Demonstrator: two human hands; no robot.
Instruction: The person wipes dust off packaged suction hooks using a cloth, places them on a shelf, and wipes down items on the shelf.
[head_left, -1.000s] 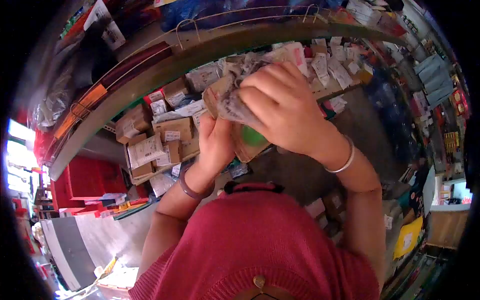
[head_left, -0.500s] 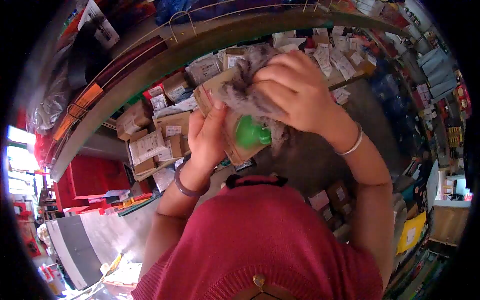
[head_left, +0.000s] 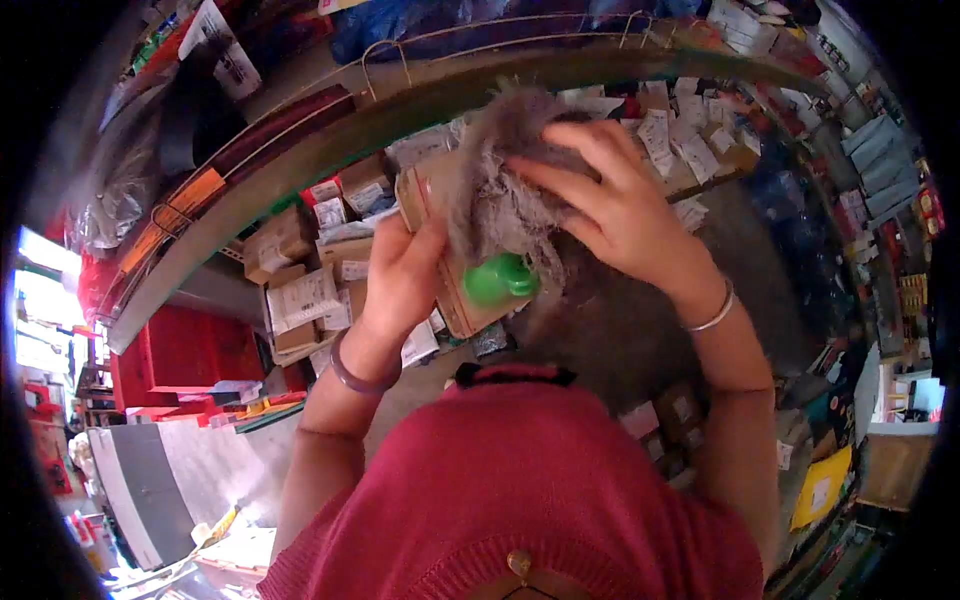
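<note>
My left hand (head_left: pixel 400 275) is closed on the left edge of a flat brown cardboard piece (head_left: pixel 458 312), thumb on its face. Over the upper part of the cardboard bunches a shaggy grey cloth (head_left: pixel 510 200), which my right hand (head_left: pixel 625 205) grips from the right with its fingers slightly spread. Below the cloth a rounded, glossy green plastic thing (head_left: pixel 490 282) lies against the cardboard's lower half. The cloth hides part of the cardboard.
Shelves ahead hold small cardboard boxes (head_left: pixel 275 243) and labelled packets (head_left: pixel 655 140). A metal shelf beam (head_left: pixel 300 125) runs across above my hands. Red drawers (head_left: pixel 200 350) stand at left; a yellow envelope (head_left: pixel 822 488) is at lower right.
My right hand has shifted slightly right and down, its fingers less tightly curled. The cloth's fringe is more spread, and more of the green thing's narrow end shows.
</note>
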